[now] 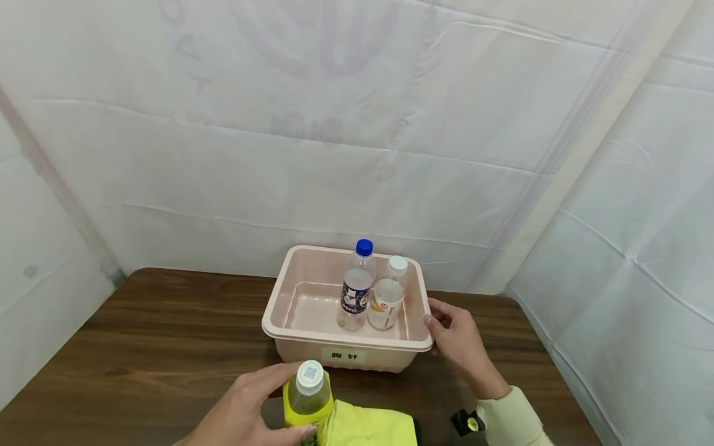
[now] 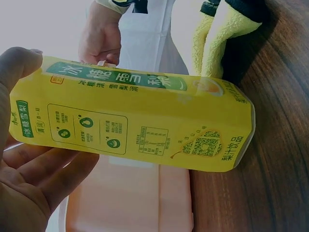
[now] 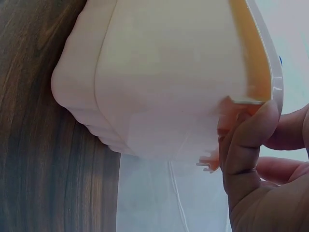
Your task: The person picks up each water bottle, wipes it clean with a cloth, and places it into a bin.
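Observation:
My left hand (image 1: 253, 406) grips a yellow-labelled drink bottle (image 2: 130, 116) with a white cap, thumb on one side and fingers on the other. In the head view the bottle is upright in front of the bin; I cannot tell if its base touches the table. My right hand (image 1: 460, 337) pinches the right rim of a pale pink plastic bin (image 1: 346, 344). Inside the bin, on its right side, stand a clear bottle with a blue cap (image 1: 357, 286) and a shorter clear bottle with a white cap (image 1: 387, 300).
A folded yellow cloth (image 1: 370, 427) with dark trim lies right of the yellow bottle at the near edge of view. The bin stands on a dark wooden table (image 1: 167, 347), toward its back edge. White sheeting (image 1: 334, 155) hangs behind and along both sides.

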Available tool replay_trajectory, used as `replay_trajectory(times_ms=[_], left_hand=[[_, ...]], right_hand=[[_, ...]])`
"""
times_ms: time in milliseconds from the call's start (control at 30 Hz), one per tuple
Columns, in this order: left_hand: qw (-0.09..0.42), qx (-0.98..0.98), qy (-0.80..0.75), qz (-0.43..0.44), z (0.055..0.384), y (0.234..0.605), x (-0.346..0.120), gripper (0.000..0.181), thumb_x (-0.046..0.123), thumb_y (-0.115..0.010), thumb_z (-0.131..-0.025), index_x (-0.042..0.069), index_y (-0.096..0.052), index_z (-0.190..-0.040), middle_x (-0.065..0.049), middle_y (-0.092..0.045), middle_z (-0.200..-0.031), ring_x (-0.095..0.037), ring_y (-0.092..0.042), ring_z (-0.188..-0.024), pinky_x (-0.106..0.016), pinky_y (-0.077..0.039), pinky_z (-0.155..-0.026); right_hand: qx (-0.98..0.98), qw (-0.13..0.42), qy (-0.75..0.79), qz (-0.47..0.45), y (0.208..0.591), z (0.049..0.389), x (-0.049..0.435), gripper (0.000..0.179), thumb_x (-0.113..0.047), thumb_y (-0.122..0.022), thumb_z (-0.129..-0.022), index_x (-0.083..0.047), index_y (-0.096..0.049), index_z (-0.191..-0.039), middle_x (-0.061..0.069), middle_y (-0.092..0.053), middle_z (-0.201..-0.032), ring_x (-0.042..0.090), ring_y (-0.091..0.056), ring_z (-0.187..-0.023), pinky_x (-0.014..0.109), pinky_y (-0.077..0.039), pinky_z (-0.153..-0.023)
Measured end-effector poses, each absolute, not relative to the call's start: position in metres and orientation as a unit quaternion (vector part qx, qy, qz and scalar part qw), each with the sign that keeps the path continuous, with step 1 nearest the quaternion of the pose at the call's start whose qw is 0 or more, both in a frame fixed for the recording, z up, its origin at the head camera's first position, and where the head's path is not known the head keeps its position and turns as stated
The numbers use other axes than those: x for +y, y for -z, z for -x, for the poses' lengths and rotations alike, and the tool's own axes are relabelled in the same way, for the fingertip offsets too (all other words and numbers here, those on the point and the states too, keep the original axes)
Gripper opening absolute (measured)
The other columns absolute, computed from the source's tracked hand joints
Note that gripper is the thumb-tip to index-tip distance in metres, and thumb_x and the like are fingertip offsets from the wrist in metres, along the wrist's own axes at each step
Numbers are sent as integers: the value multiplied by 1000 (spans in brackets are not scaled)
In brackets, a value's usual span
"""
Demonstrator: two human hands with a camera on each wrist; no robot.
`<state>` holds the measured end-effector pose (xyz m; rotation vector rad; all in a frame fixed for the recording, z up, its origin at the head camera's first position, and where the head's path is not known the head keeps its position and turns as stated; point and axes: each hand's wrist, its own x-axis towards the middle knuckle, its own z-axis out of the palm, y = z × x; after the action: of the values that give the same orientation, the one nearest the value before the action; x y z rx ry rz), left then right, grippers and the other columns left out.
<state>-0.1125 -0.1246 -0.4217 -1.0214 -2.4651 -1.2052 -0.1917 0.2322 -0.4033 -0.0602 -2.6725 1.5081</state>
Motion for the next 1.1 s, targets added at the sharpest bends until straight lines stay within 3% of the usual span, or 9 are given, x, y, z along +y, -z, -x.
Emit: replay_trajectory(times_ms=[200, 500, 700, 1100], left_hand=[[147, -823, 403, 373, 115, 420, -127, 67, 38, -93, -79, 21, -64, -137, 4, -75, -122, -4, -69, -108, -27, -62, -83], [139, -829, 403, 363, 112, 407, -127, 63, 36, -91, -81, 22, -65, -136, 9, -74, -121, -2, -70, -105, -27, -62, -82], [142, -826, 399, 372, 112, 402, -128, 61, 35, -91, -81, 19, -66, -135, 7, -76, -118, -1, -70, -103, -25, -62, -79], [166, -809, 400, 397, 115, 392, -129, 61, 31, -91, -82, 20, -64, -136, 7, -75, -119, -2, -71, -100, -21, -61, -80]], right_hand=[[-867, 31, -497, 24, 403, 191, 231, 45, -8, -63, -103, 0, -56, -147, 24, -66, -105, 19, -57, -60, 29, -54, -49], [-868, 31, -496, 19, 401, 191, 232, 45, -6, -64, -102, 1, -57, -146, 21, -66, -101, 19, -56, -59, 34, -57, -50], [-868, 29, -496, 17, 400, 194, 232, 45, -5, -64, -101, 2, -57, -145, 20, -66, -100, 18, -57, -57, 37, -59, -52], [-866, 28, -500, 15, 400, 194, 233, 46, -3, -64, -101, 6, -56, -145, 22, -67, -99, 17, -57, -55, 29, -56, -49]])
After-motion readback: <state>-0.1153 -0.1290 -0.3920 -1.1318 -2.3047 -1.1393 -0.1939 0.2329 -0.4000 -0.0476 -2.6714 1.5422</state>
